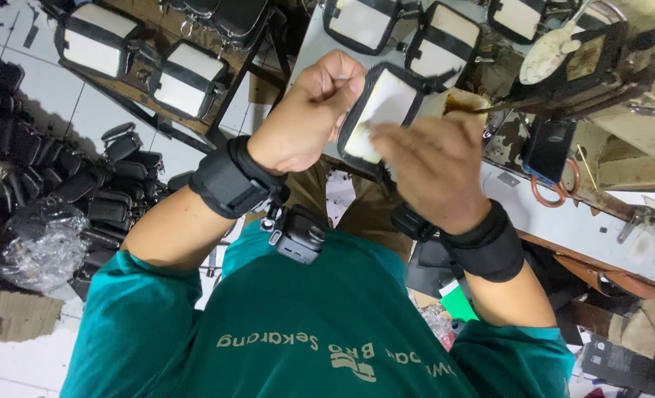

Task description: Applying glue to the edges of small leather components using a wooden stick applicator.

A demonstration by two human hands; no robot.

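Pouch panel (377,110), black-rimmed with a cream face, sits above the surface (563,221), looking light and floppy; left hand (309,110) pinches its top edge, blurred right hand (434,166) closes on its lower edge.

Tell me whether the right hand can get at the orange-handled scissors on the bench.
Probably yes. The scissors lie beside the right hand with nothing between, though a dark flat thing partly covers them, and that hand is busy on the pouch the left hand holds.

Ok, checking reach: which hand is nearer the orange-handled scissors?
Right. The right hand is a short gap from the orange-handled scissors; the left hand, gripping the pouch, is farther.
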